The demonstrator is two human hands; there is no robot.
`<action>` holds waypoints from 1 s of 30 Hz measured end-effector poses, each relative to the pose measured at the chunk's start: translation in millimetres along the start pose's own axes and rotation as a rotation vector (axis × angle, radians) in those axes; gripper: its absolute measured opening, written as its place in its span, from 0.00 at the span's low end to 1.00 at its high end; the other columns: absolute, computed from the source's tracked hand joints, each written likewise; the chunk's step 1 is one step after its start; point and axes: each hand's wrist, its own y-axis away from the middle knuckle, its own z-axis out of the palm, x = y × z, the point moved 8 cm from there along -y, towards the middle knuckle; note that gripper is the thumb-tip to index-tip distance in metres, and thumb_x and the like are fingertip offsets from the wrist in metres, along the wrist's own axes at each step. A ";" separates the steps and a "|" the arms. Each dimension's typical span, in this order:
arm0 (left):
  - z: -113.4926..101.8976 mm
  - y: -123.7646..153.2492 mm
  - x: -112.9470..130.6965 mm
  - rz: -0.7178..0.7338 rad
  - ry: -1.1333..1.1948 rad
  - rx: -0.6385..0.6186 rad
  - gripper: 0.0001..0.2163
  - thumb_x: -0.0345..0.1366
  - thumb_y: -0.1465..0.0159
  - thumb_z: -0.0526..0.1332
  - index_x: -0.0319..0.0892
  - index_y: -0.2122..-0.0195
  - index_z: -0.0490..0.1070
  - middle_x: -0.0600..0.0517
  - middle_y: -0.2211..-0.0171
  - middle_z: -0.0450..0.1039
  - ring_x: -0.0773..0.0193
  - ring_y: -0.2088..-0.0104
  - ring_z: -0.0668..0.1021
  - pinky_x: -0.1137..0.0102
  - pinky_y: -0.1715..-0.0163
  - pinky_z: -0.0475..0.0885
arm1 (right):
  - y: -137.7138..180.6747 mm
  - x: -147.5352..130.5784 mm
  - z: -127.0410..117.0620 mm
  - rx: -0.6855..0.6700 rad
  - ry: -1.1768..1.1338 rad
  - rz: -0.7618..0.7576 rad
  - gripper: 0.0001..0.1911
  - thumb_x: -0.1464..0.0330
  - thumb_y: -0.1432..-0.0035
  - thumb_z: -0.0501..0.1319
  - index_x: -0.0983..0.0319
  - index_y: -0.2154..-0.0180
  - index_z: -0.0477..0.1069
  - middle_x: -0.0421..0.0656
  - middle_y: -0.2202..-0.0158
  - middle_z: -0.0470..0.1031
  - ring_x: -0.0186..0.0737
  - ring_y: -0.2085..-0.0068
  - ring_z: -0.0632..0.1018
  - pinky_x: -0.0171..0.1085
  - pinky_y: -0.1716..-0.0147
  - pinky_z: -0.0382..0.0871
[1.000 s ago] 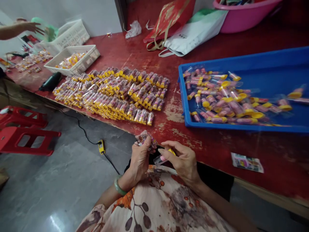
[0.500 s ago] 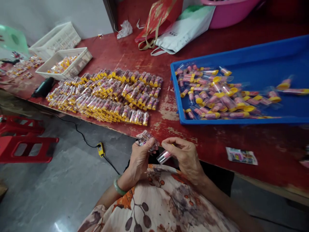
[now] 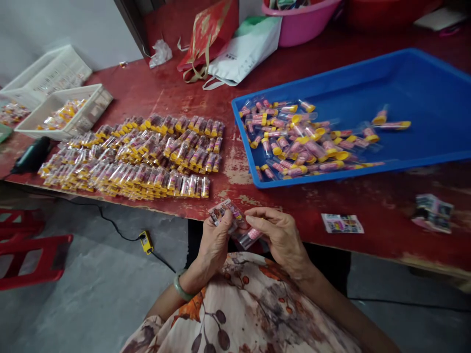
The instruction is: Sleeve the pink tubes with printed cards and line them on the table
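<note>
My left hand (image 3: 211, 247) is closed on some printed plastic sleeves (image 3: 225, 212), its thumb pressed over them. Close beside it, my right hand (image 3: 281, 240) pinches a small clear tube (image 3: 250, 237) with pink contents. The tube's clear end points down towards my left hand; its other end is hidden by my fingers. Both hands are above my lap at the table's front edge. Similar yellow-capped tubes (image 3: 305, 142) lie loosely in the blue tray (image 3: 415, 98). Left of the tray, tubes in printed sleeves (image 3: 147, 164) are stacked in rows.
Printed sleeves (image 3: 342, 223) and a crumpled pile of them (image 3: 433, 213) lie on the red table (image 3: 294, 206). White baskets (image 3: 105, 100) and a dark tool (image 3: 33, 154) are at the left. Bags (image 3: 243, 54) and a pink basin (image 3: 301, 27) stand behind.
The view has turned to the right, so the table's things appear further left. The sleeves in my left hand now show flatter. My right hand still holds the tube near them.
</note>
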 end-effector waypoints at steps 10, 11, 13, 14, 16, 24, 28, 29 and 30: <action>7.0 -11.7 -6.7 -0.018 -0.041 -0.022 0.13 0.42 0.50 0.72 0.38 0.71 0.75 0.55 0.76 0.75 0.71 0.78 0.73 0.74 0.75 0.70 | -3.1 -9.7 -23.1 0.082 0.115 -0.090 0.09 0.64 0.59 0.69 0.63 0.78 0.75 0.37 0.82 0.69 0.29 0.80 0.66 0.31 0.80 0.58; 7.5 -12.7 -6.6 -0.026 -0.033 -0.022 0.13 0.41 0.51 0.73 0.38 0.70 0.75 0.54 0.75 0.76 0.71 0.77 0.74 0.75 0.75 0.70 | -3.2 -10.8 -24.9 0.093 0.115 -0.101 0.09 0.64 0.59 0.69 0.63 0.78 0.75 0.37 0.81 0.69 0.29 0.80 0.66 0.31 0.80 0.58; 9.9 -14.0 -7.3 -0.057 -0.036 -0.034 0.13 0.38 0.52 0.73 0.38 0.69 0.76 0.53 0.73 0.77 0.70 0.76 0.75 0.74 0.73 0.72 | -3.1 -13.0 -26.7 0.106 0.125 -0.119 0.09 0.64 0.59 0.69 0.63 0.78 0.75 0.38 0.80 0.69 0.30 0.79 0.66 0.31 0.80 0.59; 11.4 -14.5 -7.7 -0.074 -0.046 -0.041 0.13 0.37 0.52 0.73 0.38 0.69 0.77 0.53 0.73 0.77 0.70 0.75 0.76 0.74 0.72 0.72 | -3.0 -14.1 -27.2 0.108 0.132 -0.125 0.10 0.63 0.58 0.69 0.63 0.77 0.75 0.38 0.80 0.69 0.30 0.79 0.66 0.31 0.79 0.59; 13.9 -15.7 -7.1 -0.095 -0.060 -0.042 0.13 0.35 0.53 0.74 0.37 0.69 0.77 0.52 0.73 0.78 0.69 0.75 0.77 0.73 0.71 0.73 | -2.6 -15.2 -29.0 0.098 0.139 -0.114 0.11 0.62 0.58 0.70 0.64 0.77 0.74 0.39 0.79 0.70 0.30 0.78 0.67 0.31 0.79 0.60; 19.0 -22.6 0.6 -0.084 0.043 0.047 0.16 0.33 0.55 0.75 0.37 0.65 0.76 0.52 0.70 0.79 0.66 0.72 0.79 0.71 0.69 0.75 | 7.3 -34.0 -66.7 -0.002 0.179 -0.269 0.10 0.63 0.47 0.67 0.61 0.64 0.75 0.37 0.77 0.69 0.28 0.81 0.67 0.30 0.82 0.59; 19.7 -24.5 -3.2 -0.096 0.073 0.067 0.16 0.35 0.55 0.75 0.38 0.66 0.75 0.54 0.72 0.77 0.69 0.75 0.77 0.75 0.75 0.72 | 24.1 -48.1 -65.0 -0.032 0.287 -0.500 0.08 0.68 0.45 0.65 0.58 0.60 0.74 0.41 0.63 0.72 0.31 0.74 0.73 0.33 0.76 0.68; 19.3 -24.7 -5.9 -0.116 0.074 0.073 0.17 0.36 0.55 0.75 0.38 0.66 0.75 0.55 0.72 0.77 0.70 0.76 0.76 0.75 0.76 0.72 | 28.9 -52.4 -61.8 -0.020 0.329 -0.563 0.08 0.69 0.44 0.64 0.58 0.60 0.74 0.42 0.61 0.72 0.33 0.71 0.75 0.34 0.74 0.69; 19.0 -24.8 -8.9 -0.142 0.077 0.075 0.17 0.36 0.56 0.75 0.38 0.67 0.74 0.55 0.73 0.76 0.70 0.77 0.76 0.75 0.77 0.71 | 33.7 -57.0 -57.5 -0.008 0.381 -0.629 0.08 0.70 0.44 0.64 0.58 0.61 0.74 0.42 0.60 0.72 0.35 0.68 0.76 0.34 0.71 0.70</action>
